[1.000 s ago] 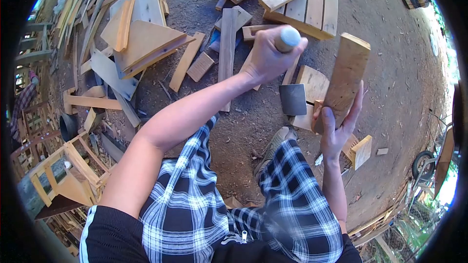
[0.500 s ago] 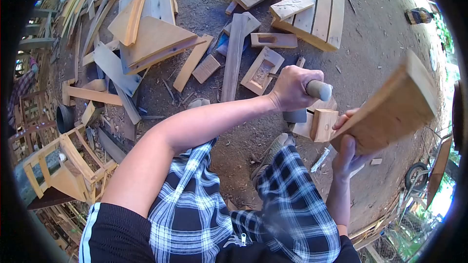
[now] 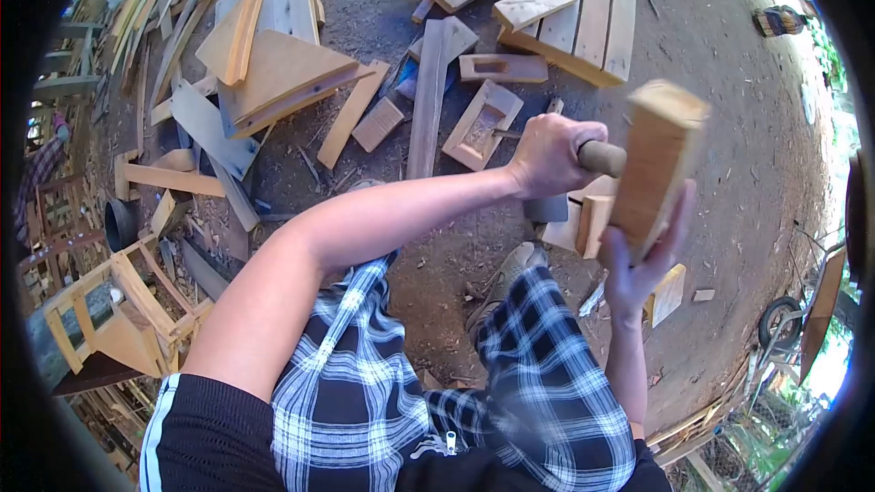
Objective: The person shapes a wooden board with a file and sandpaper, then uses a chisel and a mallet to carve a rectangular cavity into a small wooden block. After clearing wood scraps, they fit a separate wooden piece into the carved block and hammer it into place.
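My left hand (image 3: pixel 553 157) is closed round a chisel-like tool with a round wooden handle (image 3: pixel 602 158). A thin metal shaft (image 3: pixel 507 134) shows on the far side of the fist. My right hand (image 3: pixel 643 264) grips the lower end of a thick wooden block (image 3: pixel 658 159), raised and seen nearly edge-on, its outline slightly blurred. Below the two hands sits a smaller wood piece (image 3: pixel 594 223), partly covered by the block. Beside it, under my left fist, is a dark flat metal piece (image 3: pixel 546 210).
Blocks with rectangular recesses (image 3: pixel 483 125) lie ahead on the dirt floor, near a long plank (image 3: pixel 428 100). A slatted wooden piece (image 3: pixel 592 14) stands at the far right. Triangular boards (image 3: pixel 287 77) are piled left, above a small wooden frame (image 3: pixel 128 310). A wheel (image 3: pixel 779 323) stands right.
The block in my right hand has swung left and turned from its broad face to its narrow edge, uncovering a wood piece beneath. My left hand stays nearly in place, still gripping the tool.
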`<state>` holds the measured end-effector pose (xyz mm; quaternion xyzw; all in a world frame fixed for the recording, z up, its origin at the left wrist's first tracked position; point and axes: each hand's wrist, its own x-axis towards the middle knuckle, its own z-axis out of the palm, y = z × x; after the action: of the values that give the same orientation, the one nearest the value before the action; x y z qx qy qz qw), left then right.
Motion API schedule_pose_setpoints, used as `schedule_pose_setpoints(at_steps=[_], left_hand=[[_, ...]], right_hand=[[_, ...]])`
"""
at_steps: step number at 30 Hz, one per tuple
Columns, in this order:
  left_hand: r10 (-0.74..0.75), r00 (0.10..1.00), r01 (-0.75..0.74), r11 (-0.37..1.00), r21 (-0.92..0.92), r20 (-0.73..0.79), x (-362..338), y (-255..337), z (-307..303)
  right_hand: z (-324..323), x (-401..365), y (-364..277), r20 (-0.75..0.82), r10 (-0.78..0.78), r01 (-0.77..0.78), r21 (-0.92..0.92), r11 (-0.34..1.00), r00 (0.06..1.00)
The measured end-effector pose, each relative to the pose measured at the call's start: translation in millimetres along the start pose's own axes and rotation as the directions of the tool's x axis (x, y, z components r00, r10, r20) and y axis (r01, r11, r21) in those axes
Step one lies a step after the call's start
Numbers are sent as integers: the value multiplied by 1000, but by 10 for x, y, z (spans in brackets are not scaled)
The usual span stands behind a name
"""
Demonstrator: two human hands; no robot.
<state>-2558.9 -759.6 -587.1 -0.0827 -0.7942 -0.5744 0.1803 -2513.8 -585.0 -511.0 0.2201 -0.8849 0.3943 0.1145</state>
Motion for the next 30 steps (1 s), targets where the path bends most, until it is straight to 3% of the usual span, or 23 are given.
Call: schedule_pose_setpoints(at_steps=[2, 3, 4, 5, 6, 8, 10, 11, 12, 15, 16, 18, 21, 22, 24, 28, 30], left_hand=[[-61, 995, 58, 998, 38, 77, -8, -3, -30], [-53, 995, 52, 998, 19, 80, -4, 6, -23], [-46, 995, 46, 999, -2, 89, -7, 33, -13], [-69, 991, 64, 997, 46, 118, -6, 57, -19], [-71, 991, 68, 997, 29, 110, -2, 69, -23], [-104, 976, 105, 994, 7, 190, 17, 36, -38], [-61, 981, 55, 998, 37, 184, 84, 6, -116], [-44, 990, 57, 993, -102, 131, 134, -60, -139], [26, 999, -18, 981, -192, 38, 209, -109, -220], [-137, 973, 112, 983, -143, -184, 382, -223, -566], [-202, 959, 173, 973, -153, -198, 427, -143, -718], [-346, 913, 258, 900, -350, -217, 456, -214, -872], [-401, 892, 274, 846, -457, -209, 392, -150, -930], [-323, 911, 179, 870, -459, -256, 393, -135, -861], [-252, 937, 145, 911, -387, -241, 335, -111, -784], [-275, 944, 190, 904, -383, -182, 243, -89, -661], [-198, 953, 134, 955, -266, -231, 221, -104, -654]], right_hand=[[-122, -259, 368, 97, 154, -180, 390, 903, 983], [-71, -192, 224, 23, 161, -145, 577, 804, 987], [-49, -131, 132, 19, 163, -145, 576, 805, 986], [-10, -68, 59, 28, 108, -112, 265, 958, 994], [70, -42, 15, 54, 60, -57, -60, 997, 997], [154, -77, 61, 39, 107, -107, -4, 994, 993], [77, -92, 96, -28, 240, -228, 224, 948, 970], [120, -142, 160, -75, 264, -224, 338, 914, 962], [98, -117, 171, -78, 265, -227, 321, 919, 961], [116, -134, 188, -30, 258, -245, 228, 943, 966], [131, -142, 197, -35, 264, -250, 229, 941, 964], [138, -159, 211, 10, 175, -174, 151, 973, 985], [141, -151, 157, 8, 186, -185, 167, 968, 982], [170, -145, 132, 7, 199, -197, 180, 964, 980], [209, -156, 115, 26, 197, -198, 181, 963, 980], [233, -144, 80, 39, 184, -189, 206, 960, 982], [243, -160, 107, 63, 193, -202, 201, 959, 979]])
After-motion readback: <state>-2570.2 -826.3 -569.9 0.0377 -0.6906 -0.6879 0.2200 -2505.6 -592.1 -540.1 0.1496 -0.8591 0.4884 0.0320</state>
